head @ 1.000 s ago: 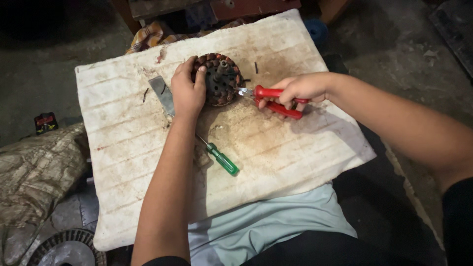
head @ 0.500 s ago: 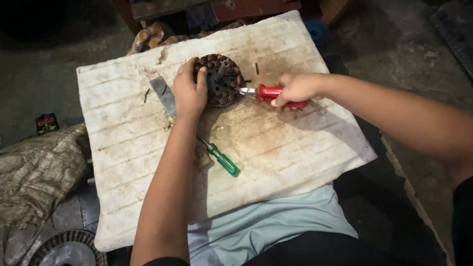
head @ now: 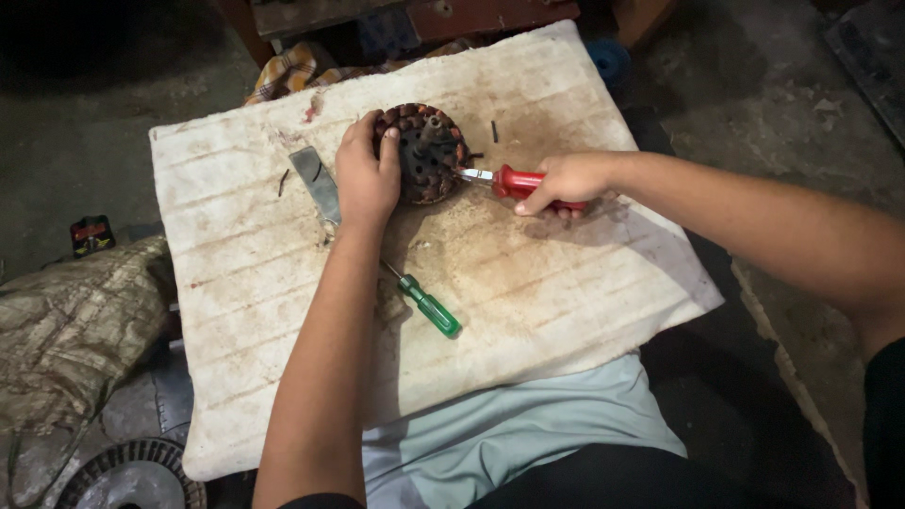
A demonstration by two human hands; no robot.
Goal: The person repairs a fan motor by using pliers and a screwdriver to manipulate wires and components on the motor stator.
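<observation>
Looking down from my head cam, I've got a stained white board across my lap as a kind of desk, and everything sits on that. My left hand is cupped around the left edge of a round motor stator with coppery brown windings, fingers curled over the rim and thumb up on top, holding it down near the far middle of the board. My right hand is wrapped closed around the red handles of a pair of pliers, and the metal nose of those touches the right side of the stator. Can't really tell how far the tips are closed, too small to see.

Just left of my left hand lies a flat grey metal blade, angled on the board. A green-handled screwdriver lies nearer me, right beside my left forearm, tip pointing up toward my wrist. A few short dark bits are scattered near the stator.

Off the board, down on the floor to my left, there's a crumpled sack and a ribbed round metal part at the bottom corner.
</observation>
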